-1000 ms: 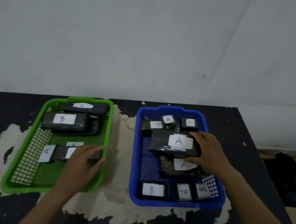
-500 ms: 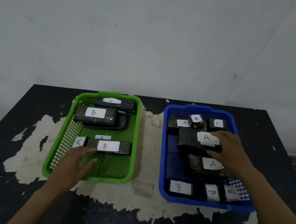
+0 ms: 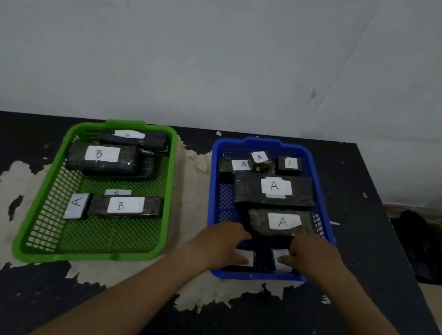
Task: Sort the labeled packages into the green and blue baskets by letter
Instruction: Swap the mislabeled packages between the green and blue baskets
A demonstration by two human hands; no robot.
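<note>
The green basket (image 3: 37, 227) holds dark wrapped packages labelled B (image 3: 102, 155) (image 3: 124, 206) and one labelled A (image 3: 77, 202) at its left. The blue basket (image 3: 212, 194) holds several A packages, with a long one (image 3: 275, 187) and a lumpy one (image 3: 283, 222) in the middle. Both hands are at the blue basket's near end. My left hand (image 3: 220, 247) curls around a small white-labelled package (image 3: 246, 256). My right hand (image 3: 311, 259) curls around another one (image 3: 282, 259) beside it. The hands hide both letters.
The baskets stand side by side on a black table (image 3: 221, 330) with pale peeled patches. A white wall rises right behind it. Off the table's right edge sits a cardboard box with a dark bundle (image 3: 428, 245).
My left hand left the green basket and crossed to the blue basket's near end. My right hand slid down from the long A package to the small packages at the near edge.
</note>
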